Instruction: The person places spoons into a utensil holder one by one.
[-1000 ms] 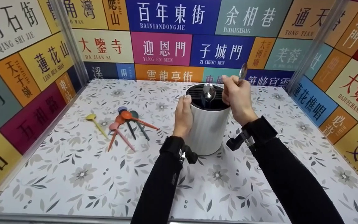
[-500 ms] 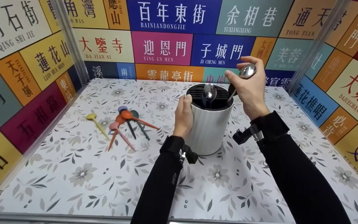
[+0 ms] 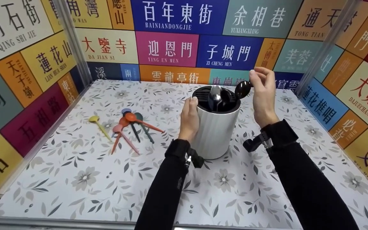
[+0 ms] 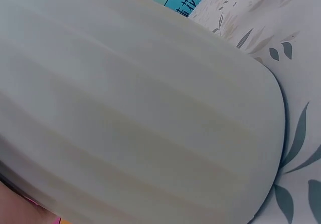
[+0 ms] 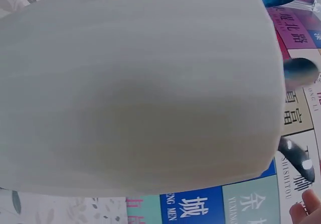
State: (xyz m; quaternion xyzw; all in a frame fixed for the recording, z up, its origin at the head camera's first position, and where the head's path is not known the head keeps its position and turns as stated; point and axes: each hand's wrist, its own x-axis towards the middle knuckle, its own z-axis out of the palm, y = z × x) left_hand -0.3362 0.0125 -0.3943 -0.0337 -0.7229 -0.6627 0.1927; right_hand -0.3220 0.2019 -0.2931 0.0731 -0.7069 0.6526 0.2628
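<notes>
A white cylindrical utensil holder [image 3: 216, 134] with a black slotted top stands upright on the table. Against its left side lies my left hand [image 3: 188, 119], fingers fairly straight along the wall. Several metal spoons stand in it bowl up, among them a shiny spoon [image 3: 215, 93] in the middle. At the right rim leans a dark-looking spoon [image 3: 243, 89], tilted outward. My right hand [image 3: 264, 95] is just right of this spoon, fingers loosely bent. In the right wrist view, its fingertips [image 5: 310, 206] are apart from the nearest spoon [image 5: 297, 157].
Left of the holder lies a loose group of coloured spoons, including a yellow spoon [image 3: 99, 126], an orange spoon [image 3: 142, 123] and a pink spoon [image 3: 125, 137]. The floral table [image 3: 113, 195] is bounded by walls [image 3: 168, 48] with colourful street signs.
My right hand lifted a spoon, lowered its handle into the holder's right side and let it go, then drew slightly away to the right. My left hand has stayed against the holder.
</notes>
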